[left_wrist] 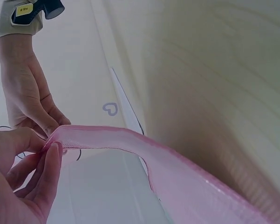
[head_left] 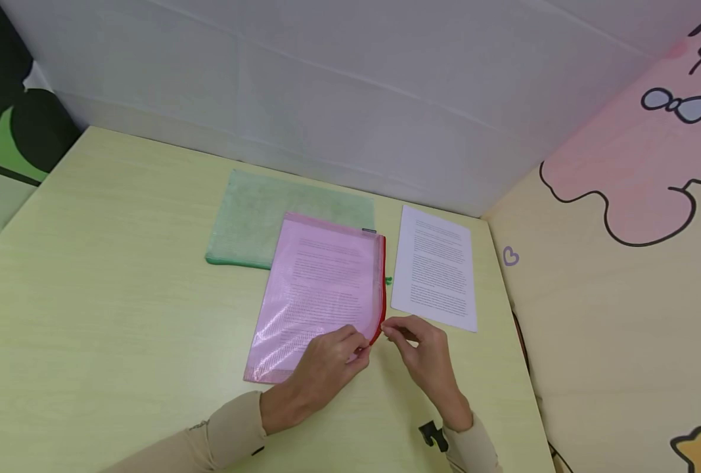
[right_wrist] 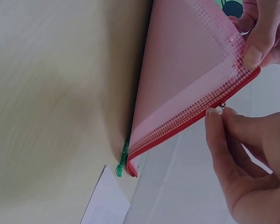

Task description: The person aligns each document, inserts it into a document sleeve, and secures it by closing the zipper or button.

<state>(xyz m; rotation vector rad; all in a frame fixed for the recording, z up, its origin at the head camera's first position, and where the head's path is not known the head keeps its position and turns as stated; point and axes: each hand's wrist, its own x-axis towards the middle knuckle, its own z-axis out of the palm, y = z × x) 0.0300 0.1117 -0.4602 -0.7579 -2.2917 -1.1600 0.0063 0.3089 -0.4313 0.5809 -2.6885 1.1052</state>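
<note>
Currently, the left hand pinches the near right corner of a pink pouch, while the right hand pinches the pull of its red zipper, close to that corner. Print shows through the pink pouch, which overlaps a green pouch; a printed sheet lies right of both on the table.
</note>
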